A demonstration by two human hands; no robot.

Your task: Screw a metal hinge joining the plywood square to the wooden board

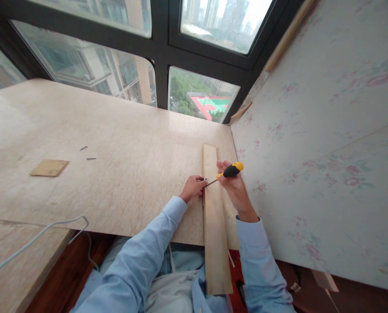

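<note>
Left arm (138, 256) slanted forward, inward | left hand (192, 188) had bent fingers | right arm (260, 265) reached forward | right hand (235, 191) gripped, fingers curled

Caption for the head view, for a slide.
Right-hand grip on a screwdriver, tip near the left edge of a wooden plank; left-hand grip at that edge, beside it.

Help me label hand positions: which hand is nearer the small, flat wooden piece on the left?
Left. The left hand is right of the wooden piece, at the left edge of the long plank; the right hand is farther right, across the plank, holding the screwdriver.
</note>
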